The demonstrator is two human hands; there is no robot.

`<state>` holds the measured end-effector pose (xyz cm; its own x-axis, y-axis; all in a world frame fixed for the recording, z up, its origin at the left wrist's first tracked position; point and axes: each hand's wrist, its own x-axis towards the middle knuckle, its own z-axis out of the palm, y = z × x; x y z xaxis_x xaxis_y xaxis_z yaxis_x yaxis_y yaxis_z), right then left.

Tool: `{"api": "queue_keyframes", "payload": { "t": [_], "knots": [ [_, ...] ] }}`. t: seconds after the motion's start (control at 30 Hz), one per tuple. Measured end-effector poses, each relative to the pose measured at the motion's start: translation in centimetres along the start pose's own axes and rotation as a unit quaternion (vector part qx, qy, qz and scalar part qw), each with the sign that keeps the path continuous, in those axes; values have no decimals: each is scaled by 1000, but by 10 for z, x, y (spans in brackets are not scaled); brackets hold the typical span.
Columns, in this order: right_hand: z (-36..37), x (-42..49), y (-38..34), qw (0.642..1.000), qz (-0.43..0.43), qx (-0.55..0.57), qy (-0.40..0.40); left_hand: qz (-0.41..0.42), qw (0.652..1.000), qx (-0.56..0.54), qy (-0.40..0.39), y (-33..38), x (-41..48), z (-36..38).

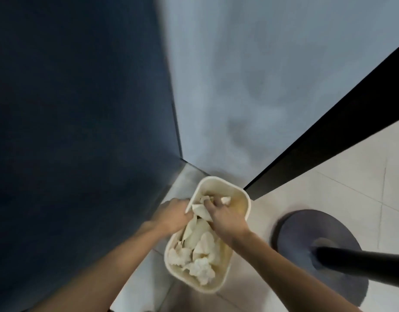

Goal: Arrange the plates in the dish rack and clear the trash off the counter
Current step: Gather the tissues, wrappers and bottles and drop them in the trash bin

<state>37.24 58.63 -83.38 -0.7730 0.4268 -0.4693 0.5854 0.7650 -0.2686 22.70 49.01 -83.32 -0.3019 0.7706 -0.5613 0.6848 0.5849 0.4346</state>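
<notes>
A cream rectangular trash bin (pixel 243 194) stands on the tiled floor in a corner, seen from above. Crumpled white paper trash (pixel 200 255) fills much of it. My left hand (pixel 171 215) is at the bin's left rim, fingers curled around a piece of white paper (pixel 201 211). My right hand (pixel 225 219) reaches over the bin's middle, fingers closed on the same crumpled paper above the pile. The picture is blurred, so the exact grip is unclear. No plates or dish rack are in view.
A dark blue wall (pixel 81 109) rises on the left and a pale grey wall (pixel 261 75) behind the bin. A black panel edge (pixel 329 136) runs diagonally at right. A dark round stand base (pixel 306 233) with a black pole (pixel 362 264) sits right of the bin.
</notes>
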Motion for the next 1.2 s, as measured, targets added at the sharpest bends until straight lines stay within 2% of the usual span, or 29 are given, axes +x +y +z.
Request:
{"api": "queue_keyframes", "payload": {
  "t": [0.07, 0.2, 0.3, 0.4, 0.5, 0.57, 0.67, 0.7, 0.83, 0.97, 1.03, 1.13, 1.2],
  "knots": [
    [16, 17, 0, 999, 18, -27, 12, 24, 999, 36, -23, -3, 16, 4],
    [21, 39, -5, 993, -11, -114, 11, 48, 999, 5, -12, -9, 26, 11],
    [14, 34, 2, 993, -58, -98, -20, 30, 999, 33, 30, -10, 19, 14],
    [-1, 20, 14, 996, -90, -14, -15, 17, 998, 33, 42, -9, 7, 15],
    [-9, 13, 29, 992, -116, 31, 38, 39, 998, -44, 24, -14, 7, 9],
    [-4, 14, 39, 990, -134, 21, 23, 58, 989, -136, 17, -16, 9, 1],
    [6, 14, 42, 977, -213, 21, 2, 62, 982, -177, -2, -13, 10, -8],
    [8, 13, 41, 971, -239, 5, 15, 54, 982, -182, -6, -13, 10, -9],
    [14, 2, 35, 942, -276, -94, 168, 41, 982, -185, -4, -17, 6, -11],
    [19, 10, 30, 932, -267, -125, 212, 65, 992, -103, -34, -26, 10, -6],
    [15, 16, 28, 942, -232, -133, 204, 69, 994, -80, -37, -27, 15, -8],
    [15, 21, 28, 966, -178, -150, 112, 70, 993, -84, -36, -24, 20, -9],
    [8, 20, 28, 975, -175, -122, 70, 73, 993, -87, -43, -23, 23, -7]
  ]
}}
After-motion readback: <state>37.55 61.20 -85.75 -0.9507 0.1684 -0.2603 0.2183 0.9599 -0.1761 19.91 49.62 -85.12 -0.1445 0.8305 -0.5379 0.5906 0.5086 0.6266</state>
